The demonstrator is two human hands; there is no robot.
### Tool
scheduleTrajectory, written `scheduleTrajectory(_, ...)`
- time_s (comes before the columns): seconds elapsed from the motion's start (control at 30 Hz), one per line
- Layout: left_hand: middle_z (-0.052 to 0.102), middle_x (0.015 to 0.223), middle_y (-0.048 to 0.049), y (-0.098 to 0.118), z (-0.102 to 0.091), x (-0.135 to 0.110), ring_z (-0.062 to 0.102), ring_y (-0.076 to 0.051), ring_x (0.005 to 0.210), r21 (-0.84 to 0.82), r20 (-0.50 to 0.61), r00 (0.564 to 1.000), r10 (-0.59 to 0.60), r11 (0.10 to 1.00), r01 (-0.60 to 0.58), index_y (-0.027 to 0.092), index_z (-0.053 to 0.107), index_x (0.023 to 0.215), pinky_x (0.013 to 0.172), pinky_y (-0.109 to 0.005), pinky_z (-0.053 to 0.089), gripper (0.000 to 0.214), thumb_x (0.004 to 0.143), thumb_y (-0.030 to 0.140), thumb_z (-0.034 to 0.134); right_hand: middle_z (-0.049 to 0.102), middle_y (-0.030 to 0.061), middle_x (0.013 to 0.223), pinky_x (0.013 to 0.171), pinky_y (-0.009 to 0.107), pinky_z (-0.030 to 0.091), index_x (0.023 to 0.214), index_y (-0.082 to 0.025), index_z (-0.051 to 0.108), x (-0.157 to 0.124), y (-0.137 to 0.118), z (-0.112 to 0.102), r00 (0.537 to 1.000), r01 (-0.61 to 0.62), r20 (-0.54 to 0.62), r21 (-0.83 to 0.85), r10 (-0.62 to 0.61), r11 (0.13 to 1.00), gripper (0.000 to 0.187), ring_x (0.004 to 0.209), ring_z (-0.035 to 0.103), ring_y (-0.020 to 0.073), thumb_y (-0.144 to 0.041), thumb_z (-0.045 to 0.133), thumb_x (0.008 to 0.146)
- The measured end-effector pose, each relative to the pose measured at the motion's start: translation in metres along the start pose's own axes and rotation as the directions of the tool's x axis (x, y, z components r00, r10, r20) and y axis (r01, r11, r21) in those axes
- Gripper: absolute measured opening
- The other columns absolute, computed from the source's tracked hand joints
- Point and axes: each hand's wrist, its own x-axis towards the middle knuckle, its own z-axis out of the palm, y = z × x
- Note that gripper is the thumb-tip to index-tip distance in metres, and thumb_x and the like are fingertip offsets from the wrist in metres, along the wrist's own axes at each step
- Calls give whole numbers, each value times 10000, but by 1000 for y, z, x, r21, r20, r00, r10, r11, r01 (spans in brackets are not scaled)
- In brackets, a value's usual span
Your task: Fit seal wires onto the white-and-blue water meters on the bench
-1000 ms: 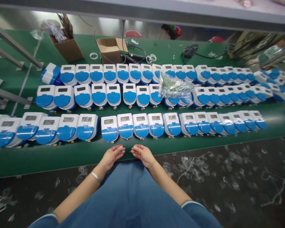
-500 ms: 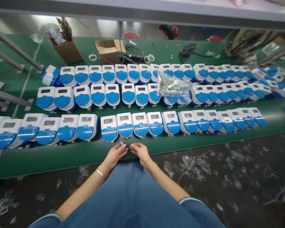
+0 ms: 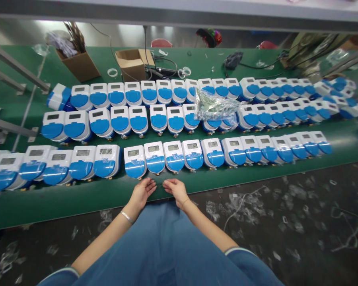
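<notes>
My left hand [image 3: 142, 193] and my right hand [image 3: 175, 189] meet at the near edge of the green table [image 3: 62, 196], fingertips almost touching. Both are pinched on something thin and small between them that I cannot make out. Just beyond them stands the front row of white and blue meters [image 3: 155, 157], each with a small grey display. Two more rows of the same meters [image 3: 137, 119] run behind. A silver bracelet sits on my left wrist.
A clear plastic bag of parts [image 3: 216, 105] lies on the middle row. Two open cardboard boxes [image 3: 133, 63] and black cables [image 3: 235, 61] stand at the back. Metal frame struts [image 3: 14, 65] cross the left. Plastic scraps litter the dark floor [image 3: 286, 214].
My hands have stayed together at the table edge, shifting slightly forward. A small pale piece seen at my left fingertips half a second ago no longer shows.
</notes>
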Motion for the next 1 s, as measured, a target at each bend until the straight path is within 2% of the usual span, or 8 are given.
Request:
scheduleTrajectory(0.1,659,761,-70,-1,-3,0,652,-149,678,23,64,991,-113,993,112,113,622,791,665,-294,558,122,844,136,515,706,61,765,652,239,506,761,-139,609,1,0,3,999,-38,19,81,36,996,293,724,679,157,-273,785,568)
scheduleTrajectory(0.2,665,752,-66,-3,-9,0,650,-132,666,20,128,967,-219,976,218,98,644,831,669,-260,554,120,843,124,527,706,63,783,689,255,517,765,-140,604,1,0,10,999,-26,26,123,23,992,298,755,682,164,-277,785,571)
scheduleTrajectory(0.3,681,781,-72,-7,-16,0,659,-122,704,-12,171,952,-255,965,260,96,652,866,691,-227,547,99,836,120,561,704,66,789,712,279,527,782,-139,597,0,1,16,999,17,31,119,-21,993,311,768,686,178,-295,778,582)
scheduleTrajectory(0.53,704,916,-92,-12,-25,2,668,-143,849,-7,220,950,-220,974,227,118,664,926,764,-243,546,123,818,131,606,685,48,723,676,276,531,755,-147,579,3,6,24,994,108,13,9,-108,994,281,738,684,181,-310,751,604)
scheduleTrajectory(0.7,704,962,-88,-13,-26,3,668,-142,854,3,220,958,-185,982,189,134,672,919,762,-250,547,132,794,114,634,683,51,718,660,272,523,757,-144,589,7,9,25,988,152,23,-72,-151,986,278,731,674,179,-335,735,618)
scheduleTrajectory(1.0,692,1022,-98,-13,-26,3,660,-151,883,26,223,961,-163,987,161,139,678,925,787,-266,542,152,776,121,657,679,50,713,659,282,517,752,-146,599,7,9,25,985,174,27,-90,-173,981,285,717,664,182,-354,735,613)
